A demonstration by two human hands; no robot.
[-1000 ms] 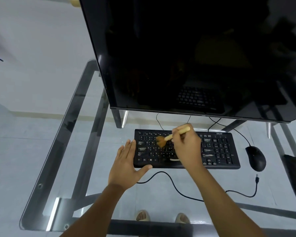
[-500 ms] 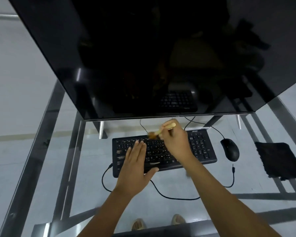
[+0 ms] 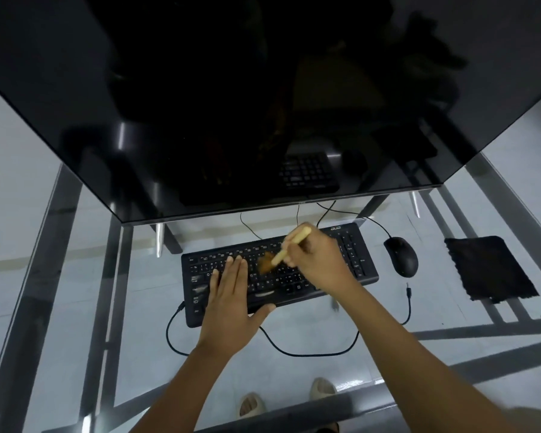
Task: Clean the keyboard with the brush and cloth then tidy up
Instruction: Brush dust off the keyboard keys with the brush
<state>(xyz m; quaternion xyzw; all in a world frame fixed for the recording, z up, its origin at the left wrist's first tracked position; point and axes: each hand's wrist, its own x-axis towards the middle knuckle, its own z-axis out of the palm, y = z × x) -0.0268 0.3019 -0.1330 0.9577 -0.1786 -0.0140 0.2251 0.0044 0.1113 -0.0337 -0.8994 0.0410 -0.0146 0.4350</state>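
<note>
A black keyboard [image 3: 350,254] lies on the glass desk under the monitor's lower edge. My right hand [image 3: 317,260] is closed around a small wooden-handled brush [image 3: 289,246], whose brown bristles touch the keys near the keyboard's middle. My left hand [image 3: 231,295] lies flat, fingers together, on the keyboard's left half and covers those keys. A dark cloth [image 3: 489,270] lies flat on the desk at the right, apart from both hands.
A large dark monitor [image 3: 263,104] overhangs the desk's back. A black mouse [image 3: 401,256] sits between keyboard and cloth. A black cable [image 3: 294,350] loops on the glass desk [image 3: 75,307] in front of the keyboard. Feet in sandals show through the glass.
The view tilted and shifted, bringing the cloth into sight. My left hand slid from the keyboard's left edge onto its keys. The brush moved back down from the top row to the middle keys.
</note>
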